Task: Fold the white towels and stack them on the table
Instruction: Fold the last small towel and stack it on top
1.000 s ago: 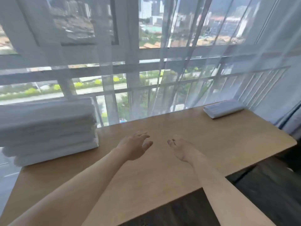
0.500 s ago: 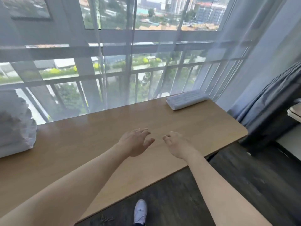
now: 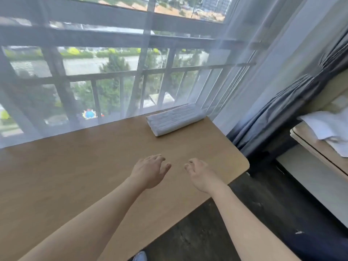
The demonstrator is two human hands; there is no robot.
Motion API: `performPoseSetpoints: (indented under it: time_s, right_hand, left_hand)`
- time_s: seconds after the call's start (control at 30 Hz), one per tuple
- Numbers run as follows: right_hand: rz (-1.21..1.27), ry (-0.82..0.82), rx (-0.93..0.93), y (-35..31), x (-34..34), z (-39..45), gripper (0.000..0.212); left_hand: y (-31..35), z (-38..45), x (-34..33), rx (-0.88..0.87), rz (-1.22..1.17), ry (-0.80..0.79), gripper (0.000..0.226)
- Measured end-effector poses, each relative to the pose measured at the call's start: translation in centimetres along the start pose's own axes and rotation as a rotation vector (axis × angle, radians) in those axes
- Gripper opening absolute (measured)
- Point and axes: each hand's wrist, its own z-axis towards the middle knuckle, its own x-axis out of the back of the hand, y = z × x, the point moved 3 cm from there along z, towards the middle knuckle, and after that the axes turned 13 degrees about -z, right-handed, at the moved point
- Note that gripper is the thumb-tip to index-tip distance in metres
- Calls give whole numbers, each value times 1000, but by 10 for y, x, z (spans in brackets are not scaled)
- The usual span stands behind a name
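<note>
A folded white towel [image 3: 175, 119] lies at the far right corner of the wooden table [image 3: 75, 166], close to the window. My left hand [image 3: 150, 170] and my right hand [image 3: 200, 174] hover side by side above the table's right part, fingers loosely spread and holding nothing. Both are nearer to me than the folded towel and apart from it. Loose white towels [image 3: 327, 129] lie crumpled on a second surface at the far right. The tall stack of folded towels is out of view.
A sheer curtain [image 3: 235, 63] hangs along the window behind the table, and a dark blue curtain [image 3: 273, 117] bunches at the table's right end. Dark floor [image 3: 207, 232] runs to the right of the table. A shoe tip [image 3: 140, 257] shows at the bottom edge.
My view has swung right and down: the tall towel stack has left the frame on the left and the loose towels have come in at the right. Both hands stay open, close together.
</note>
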Motion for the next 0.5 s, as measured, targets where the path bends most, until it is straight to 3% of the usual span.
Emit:
performPoseSetpoints:
  time_s: [0.5]
  right_hand:
    - [95, -40, 50, 88, 46, 181, 55]
  left_hand:
    - [20, 143, 4, 189, -68, 80, 49]
